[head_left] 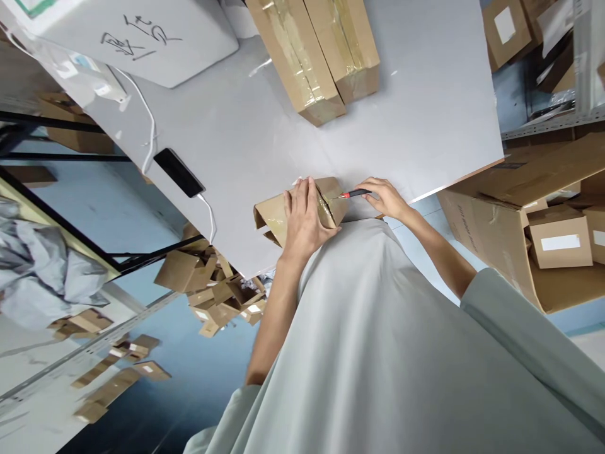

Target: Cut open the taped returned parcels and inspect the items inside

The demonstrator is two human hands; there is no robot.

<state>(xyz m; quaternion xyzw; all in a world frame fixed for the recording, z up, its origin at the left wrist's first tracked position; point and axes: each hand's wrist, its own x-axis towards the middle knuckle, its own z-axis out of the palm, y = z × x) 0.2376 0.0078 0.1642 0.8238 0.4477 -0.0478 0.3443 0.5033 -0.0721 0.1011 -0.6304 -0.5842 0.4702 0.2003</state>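
A small taped cardboard box [273, 214] lies at the near edge of the grey table [425, 113]. My left hand [302, 217] rests flat on top of the box, fingers stretched out and pressing it down. My right hand [385, 197] is closed round a red-and-black utility knife [354, 193], whose blade tip touches the box's taped right end. My pale green garment fills the lower part of the view.
Two long taped cartons [314, 53] lie at the table's far side. A black phone [178, 172] with a white cable sits left, near a white board [142, 38]. An open carton of small boxes [534, 239] stands right; loose boxes [212, 290] litter the floor.
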